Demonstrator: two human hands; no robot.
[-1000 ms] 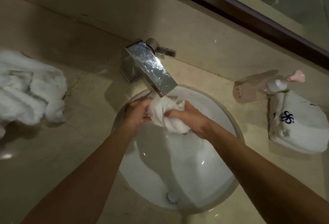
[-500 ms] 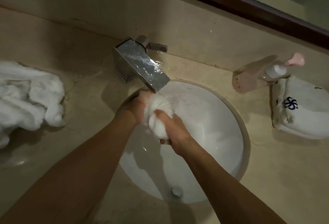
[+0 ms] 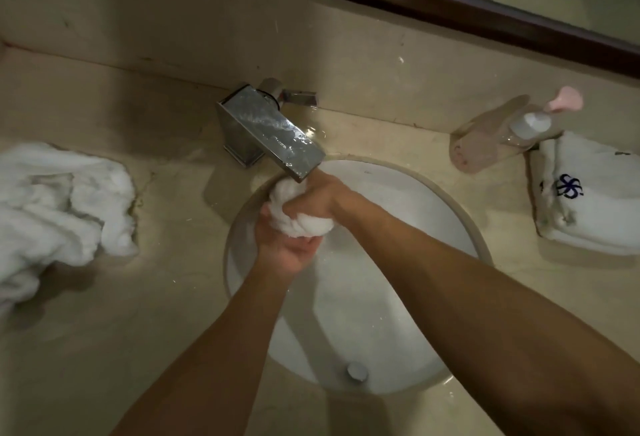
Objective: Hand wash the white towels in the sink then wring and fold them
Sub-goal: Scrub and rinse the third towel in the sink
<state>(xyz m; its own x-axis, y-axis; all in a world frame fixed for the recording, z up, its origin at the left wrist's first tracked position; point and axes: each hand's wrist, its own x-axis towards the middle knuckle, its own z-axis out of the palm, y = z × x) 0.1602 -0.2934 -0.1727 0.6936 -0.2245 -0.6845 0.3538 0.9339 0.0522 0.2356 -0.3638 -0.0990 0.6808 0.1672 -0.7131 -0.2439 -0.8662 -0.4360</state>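
Head view: bunched white towel (image 3: 298,217).

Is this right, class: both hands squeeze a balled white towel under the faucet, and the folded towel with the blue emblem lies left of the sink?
Not quite. The head view shows the folded towel with the blue emblem right of the sink; a crumpled towel pile lies left. The left hand and right hand do squeeze the balled white towel under the faucet.

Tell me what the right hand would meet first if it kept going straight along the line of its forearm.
Probably the faucet. The right hand grips the balled white towel just below the spout tip, so continuing up-left leads into the spout. Depth is unclear; it might pass beneath.
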